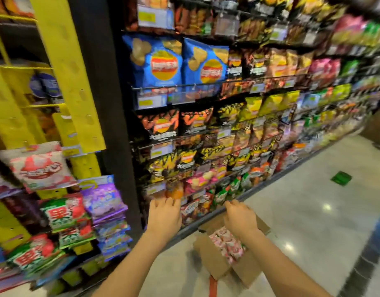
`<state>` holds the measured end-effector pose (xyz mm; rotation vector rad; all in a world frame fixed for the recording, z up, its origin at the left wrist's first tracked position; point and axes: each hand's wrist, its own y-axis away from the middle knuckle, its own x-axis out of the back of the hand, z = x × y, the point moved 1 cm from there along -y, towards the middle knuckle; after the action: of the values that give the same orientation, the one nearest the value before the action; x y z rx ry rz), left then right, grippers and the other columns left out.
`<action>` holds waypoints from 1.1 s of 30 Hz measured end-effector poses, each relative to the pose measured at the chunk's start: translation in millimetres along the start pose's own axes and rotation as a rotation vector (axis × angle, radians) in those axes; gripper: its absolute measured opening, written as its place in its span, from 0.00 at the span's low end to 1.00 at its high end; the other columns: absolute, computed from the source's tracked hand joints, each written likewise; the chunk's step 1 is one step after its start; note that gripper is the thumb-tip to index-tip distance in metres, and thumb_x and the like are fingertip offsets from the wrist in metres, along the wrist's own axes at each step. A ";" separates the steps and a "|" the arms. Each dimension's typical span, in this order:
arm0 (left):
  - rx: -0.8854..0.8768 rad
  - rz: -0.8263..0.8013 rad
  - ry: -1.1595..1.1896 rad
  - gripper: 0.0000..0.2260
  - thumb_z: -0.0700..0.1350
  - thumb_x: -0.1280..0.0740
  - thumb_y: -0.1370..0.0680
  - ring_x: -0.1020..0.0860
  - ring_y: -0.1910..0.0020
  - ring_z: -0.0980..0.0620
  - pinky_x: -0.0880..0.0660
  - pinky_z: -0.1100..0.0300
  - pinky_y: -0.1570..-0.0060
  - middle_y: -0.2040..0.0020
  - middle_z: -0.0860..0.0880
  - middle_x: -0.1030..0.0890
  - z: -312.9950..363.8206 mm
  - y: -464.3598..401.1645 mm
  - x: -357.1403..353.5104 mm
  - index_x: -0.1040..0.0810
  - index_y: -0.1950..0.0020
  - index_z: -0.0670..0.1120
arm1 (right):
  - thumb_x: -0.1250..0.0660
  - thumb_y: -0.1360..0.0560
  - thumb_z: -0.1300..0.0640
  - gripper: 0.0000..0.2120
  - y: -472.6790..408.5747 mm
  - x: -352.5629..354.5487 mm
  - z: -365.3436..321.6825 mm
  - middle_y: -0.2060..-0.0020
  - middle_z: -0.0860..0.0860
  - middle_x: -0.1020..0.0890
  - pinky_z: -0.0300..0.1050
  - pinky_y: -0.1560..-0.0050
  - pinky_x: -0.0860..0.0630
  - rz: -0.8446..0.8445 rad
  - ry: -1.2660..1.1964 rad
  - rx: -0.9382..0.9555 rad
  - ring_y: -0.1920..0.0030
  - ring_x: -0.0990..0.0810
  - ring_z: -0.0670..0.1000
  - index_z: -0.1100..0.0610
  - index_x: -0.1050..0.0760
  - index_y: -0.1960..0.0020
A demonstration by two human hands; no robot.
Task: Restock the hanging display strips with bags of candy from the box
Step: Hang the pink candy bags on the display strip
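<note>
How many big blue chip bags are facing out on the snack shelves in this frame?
2. One blue chip bag stands at the shelf's left end, the second directly to its right. More may sit hidden behind them.

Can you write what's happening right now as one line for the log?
left hand: empty, reaching forward | right hand: empty, above box | box: open on floor, pink candy bags inside | strips: left

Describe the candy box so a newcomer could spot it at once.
Start at the long snack shelf and drop to the pale floor at its foot. There stands an open brown cardboard box, below the right hand; it alone holds pink-and-white candy bags.
</note>
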<state>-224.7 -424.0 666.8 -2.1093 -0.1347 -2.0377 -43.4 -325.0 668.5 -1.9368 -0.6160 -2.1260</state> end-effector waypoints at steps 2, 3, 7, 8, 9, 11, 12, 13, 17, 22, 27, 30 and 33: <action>0.046 -0.049 0.016 0.17 0.48 0.38 0.24 0.26 0.41 0.44 0.33 0.47 0.40 0.42 0.45 0.24 31.1 -18.4 -11.3 0.29 0.37 0.45 | 0.44 0.21 0.56 0.17 -12.6 -8.8 36.9 0.36 0.54 0.29 0.51 0.38 0.31 -0.036 0.010 -0.001 0.35 0.29 0.57 0.54 0.35 0.32; 0.038 -0.057 0.023 0.17 0.48 0.43 0.21 0.29 0.37 0.44 0.37 0.48 0.36 0.38 0.45 0.26 46.0 -28.2 -16.6 0.32 0.34 0.46 | 0.44 0.21 0.57 0.17 -20.1 -14.0 55.2 0.36 0.54 0.28 0.51 0.38 0.31 -0.050 0.006 0.003 0.36 0.29 0.56 0.54 0.35 0.32; 0.060 -0.140 0.061 0.17 0.49 0.46 0.20 0.31 0.34 0.45 0.39 0.47 0.34 0.35 0.46 0.28 103.7 -64.9 -28.5 0.34 0.32 0.46 | 0.43 0.21 0.50 0.21 -42.6 -29.4 122.6 0.33 0.52 0.30 0.50 0.36 0.32 -0.100 -0.028 0.004 0.33 0.31 0.55 0.51 0.37 0.29; 0.062 -0.155 0.057 0.17 0.49 0.46 0.20 0.31 0.34 0.45 0.38 0.46 0.34 0.35 0.46 0.28 116.3 -73.6 -31.9 0.33 0.32 0.46 | 0.43 0.21 0.49 0.22 -47.4 -32.3 137.8 0.32 0.52 0.30 0.49 0.37 0.32 -0.117 -0.022 0.003 0.33 0.31 0.55 0.51 0.38 0.28; 0.066 -0.176 0.055 0.17 0.49 0.46 0.19 0.31 0.35 0.45 0.38 0.46 0.34 0.35 0.46 0.28 128.1 -81.3 -36.1 0.34 0.32 0.46 | 0.43 0.21 0.49 0.22 -51.8 -35.0 152.2 0.33 0.52 0.30 0.49 0.37 0.32 -0.127 -0.015 0.003 0.34 0.30 0.55 0.51 0.38 0.28; 0.071 -0.229 0.070 0.17 0.48 0.46 0.19 0.32 0.34 0.44 0.39 0.44 0.33 0.34 0.46 0.29 149.6 -93.5 -43.6 0.36 0.30 0.46 | 0.43 0.21 0.52 0.20 -58.7 -41.9 178.3 0.37 0.52 0.28 0.50 0.39 0.32 -0.144 -0.015 0.005 0.38 0.28 0.54 0.51 0.36 0.30; 0.071 -0.251 0.075 0.18 0.48 0.46 0.19 0.33 0.33 0.45 0.39 0.44 0.32 0.33 0.46 0.30 158.8 -99.3 -47.6 0.37 0.29 0.47 | 0.43 0.21 0.53 0.19 -61.6 -44.9 189.6 0.38 0.51 0.28 0.50 0.39 0.31 -0.163 -0.017 0.000 0.38 0.27 0.54 0.50 0.36 0.31; 0.074 -0.275 0.074 0.19 0.48 0.46 0.19 0.34 0.32 0.44 0.39 0.44 0.32 0.33 0.46 0.30 167.6 -104.3 -50.3 0.38 0.28 0.47 | 0.43 0.22 0.53 0.19 -65.2 -48.1 199.3 0.38 0.52 0.28 0.51 0.38 0.32 -0.192 -0.015 -0.007 0.38 0.28 0.54 0.50 0.36 0.31; 0.071 -0.338 0.065 0.19 0.48 0.45 0.19 0.33 0.34 0.44 0.39 0.46 0.34 0.34 0.45 0.29 195.4 -123.1 -68.2 0.37 0.29 0.46 | 0.45 0.21 0.52 0.18 -85.1 -59.7 228.8 0.37 0.52 0.28 0.51 0.34 0.34 -0.287 -0.021 -0.033 0.37 0.28 0.55 0.51 0.36 0.31; 0.096 -0.423 0.094 0.19 0.47 0.44 0.20 0.33 0.33 0.45 0.38 0.49 0.36 0.32 0.46 0.31 216.7 -149.4 -102.2 0.36 0.29 0.47 | 0.47 0.20 0.52 0.16 -110.3 -78.5 251.7 0.37 0.54 0.29 0.49 0.38 0.32 -0.333 -0.026 -0.016 0.37 0.27 0.55 0.54 0.35 0.34; 0.192 -0.406 0.084 0.18 0.49 0.37 0.25 0.25 0.41 0.48 0.29 0.55 0.43 0.43 0.49 0.21 224.3 -181.8 -138.0 0.27 0.36 0.49 | 0.45 0.21 0.51 0.17 -157.3 -102.1 268.2 0.37 0.53 0.28 0.47 0.39 0.31 -0.378 -0.059 -0.018 0.38 0.26 0.54 0.52 0.34 0.33; 0.179 -0.518 0.128 0.20 0.45 0.44 0.20 0.33 0.33 0.46 0.36 0.51 0.36 0.33 0.46 0.28 229.6 -208.7 -160.9 0.38 0.28 0.46 | 0.44 0.21 0.50 0.19 -191.1 -114.3 275.1 0.38 0.52 0.28 0.47 0.40 0.29 -0.409 -0.050 -0.009 0.39 0.25 0.54 0.50 0.36 0.31; 0.202 -0.556 0.134 0.20 0.45 0.45 0.20 0.33 0.33 0.46 0.36 0.52 0.36 0.33 0.47 0.29 232.2 -231.9 -176.4 0.37 0.28 0.46 | 0.44 0.21 0.52 0.18 -219.8 -124.0 281.4 0.37 0.52 0.28 0.47 0.39 0.30 -0.427 -0.048 0.020 0.38 0.26 0.54 0.51 0.36 0.32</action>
<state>-53.3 -135.7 504.5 -1.9494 -0.9566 -2.3175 133.5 -23.5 524.7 -1.9910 -1.1446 -2.2961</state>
